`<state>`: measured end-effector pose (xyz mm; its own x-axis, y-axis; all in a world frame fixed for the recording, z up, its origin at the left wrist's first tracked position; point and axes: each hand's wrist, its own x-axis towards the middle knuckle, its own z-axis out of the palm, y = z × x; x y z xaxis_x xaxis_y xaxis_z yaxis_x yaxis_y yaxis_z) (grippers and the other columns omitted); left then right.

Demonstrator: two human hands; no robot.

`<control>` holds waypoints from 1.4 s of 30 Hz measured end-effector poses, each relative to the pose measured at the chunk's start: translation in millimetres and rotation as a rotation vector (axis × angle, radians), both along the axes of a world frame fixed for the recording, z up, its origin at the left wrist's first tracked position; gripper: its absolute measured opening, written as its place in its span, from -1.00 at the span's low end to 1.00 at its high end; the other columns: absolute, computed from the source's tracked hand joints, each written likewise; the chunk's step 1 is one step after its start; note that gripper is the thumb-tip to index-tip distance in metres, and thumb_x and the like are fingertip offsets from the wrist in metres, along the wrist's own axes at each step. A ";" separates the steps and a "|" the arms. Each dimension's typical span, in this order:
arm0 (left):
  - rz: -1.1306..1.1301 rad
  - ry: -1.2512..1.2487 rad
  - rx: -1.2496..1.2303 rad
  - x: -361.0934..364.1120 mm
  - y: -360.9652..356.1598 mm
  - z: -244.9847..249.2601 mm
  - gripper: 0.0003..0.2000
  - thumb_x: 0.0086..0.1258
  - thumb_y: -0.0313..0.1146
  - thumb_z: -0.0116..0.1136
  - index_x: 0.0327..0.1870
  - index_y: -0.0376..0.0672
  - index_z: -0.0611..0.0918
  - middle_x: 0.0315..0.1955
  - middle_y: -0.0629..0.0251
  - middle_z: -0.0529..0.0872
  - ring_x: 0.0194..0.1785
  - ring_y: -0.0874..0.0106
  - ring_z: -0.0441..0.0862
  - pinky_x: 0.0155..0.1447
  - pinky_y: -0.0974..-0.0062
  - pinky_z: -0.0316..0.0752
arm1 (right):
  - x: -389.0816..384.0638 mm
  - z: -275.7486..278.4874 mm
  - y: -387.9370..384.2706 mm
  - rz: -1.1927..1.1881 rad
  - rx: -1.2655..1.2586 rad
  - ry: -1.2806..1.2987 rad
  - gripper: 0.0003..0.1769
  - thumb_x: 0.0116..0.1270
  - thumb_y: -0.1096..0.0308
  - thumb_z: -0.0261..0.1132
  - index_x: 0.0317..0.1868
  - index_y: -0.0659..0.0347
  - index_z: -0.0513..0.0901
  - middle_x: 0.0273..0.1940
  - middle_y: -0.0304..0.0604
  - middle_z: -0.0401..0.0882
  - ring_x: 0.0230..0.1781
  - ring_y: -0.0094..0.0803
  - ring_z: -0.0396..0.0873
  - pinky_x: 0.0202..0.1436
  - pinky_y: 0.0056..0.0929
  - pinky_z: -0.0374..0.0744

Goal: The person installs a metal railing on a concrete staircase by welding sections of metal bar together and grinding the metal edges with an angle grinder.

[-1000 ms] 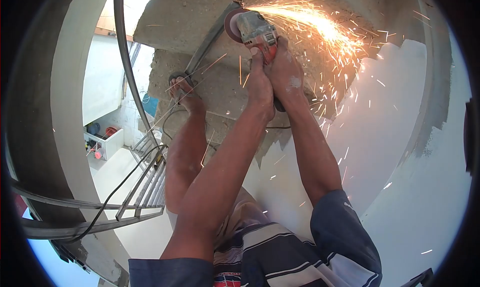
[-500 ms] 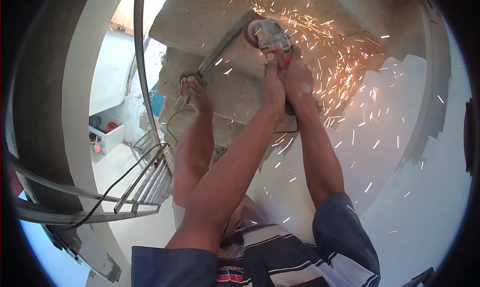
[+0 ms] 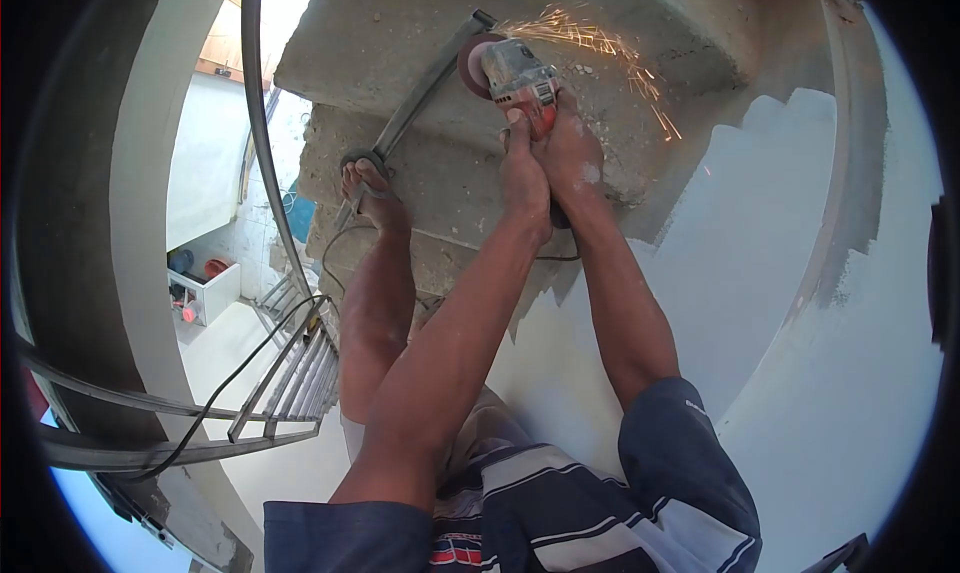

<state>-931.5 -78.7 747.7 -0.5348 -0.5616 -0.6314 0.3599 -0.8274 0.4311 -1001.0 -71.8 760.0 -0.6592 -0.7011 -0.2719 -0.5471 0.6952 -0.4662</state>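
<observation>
Both hands are wrapped round an angle grinder (image 3: pixel 520 78) with a grey head, a red body and a reddish disc (image 3: pixel 474 65). My left hand (image 3: pixel 525 178) is closed on its near end, thumb up on the red part. Close against it, my right hand (image 3: pixel 575 158), with whitish dust on it, grips the right side. The disc sits beside the upper end of a grey metal bar (image 3: pixel 430 93), which slants across concrete steps. A thin stream of sparks (image 3: pixel 590 35) flies right from the bar's end. My sandalled foot (image 3: pixel 370 183) presses on the bar's lower part.
Rough concrete steps (image 3: pixel 440 193) lie under the bar, with a dark cable (image 3: pixel 332 258) across them. At left, a curved metal railing (image 3: pixel 262 123) and a slatted metal piece (image 3: pixel 300 373) border a drop to a lower floor. A white-patched wall (image 3: pixel 750 193) rises on the right.
The wide spray of sparks has shrunk to a thin stream. The disc now shows slightly lower than the bar's end, and the whole scene has shifted a little left in view.
</observation>
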 end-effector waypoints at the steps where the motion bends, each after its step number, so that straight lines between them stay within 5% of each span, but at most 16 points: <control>1: 0.008 0.009 -0.011 -1.1 0.4 -2.1 -0.37 0.68 0.23 -0.30 0.46 -0.09 0.43 0.27 0.23 0.60 0.32 0.34 0.56 0.43 0.30 0.39 | -0.2 0.9 -0.7 -0.008 0.031 -0.003 -0.34 0.34 -0.03 0.38 0.22 0.27 0.39 0.02 0.28 0.68 -0.01 0.28 0.69 0.01 0.16 0.62; 4: 0.030 0.032 -0.001 0.3 0.4 -2.3 -0.36 0.67 0.23 -0.18 0.44 -0.15 0.41 0.31 0.27 0.54 0.33 0.39 0.50 0.42 0.36 0.34 | 0.7 1.7 0.2 -0.016 0.007 -0.015 -0.33 0.34 -0.03 0.38 0.23 0.25 0.38 0.03 0.27 0.68 -0.01 0.28 0.69 0.02 0.16 0.62; 42: -0.112 0.069 -0.004 22.4 -16.4 2.0 -0.32 0.63 0.30 -0.21 0.47 -0.08 0.42 0.29 0.23 0.58 0.32 0.32 0.54 0.40 0.28 0.40 | 20.1 5.1 -9.3 -0.098 0.045 -0.011 -0.31 0.39 -0.14 0.30 0.21 0.27 0.37 0.02 0.27 0.69 -0.01 0.27 0.71 0.06 0.15 0.63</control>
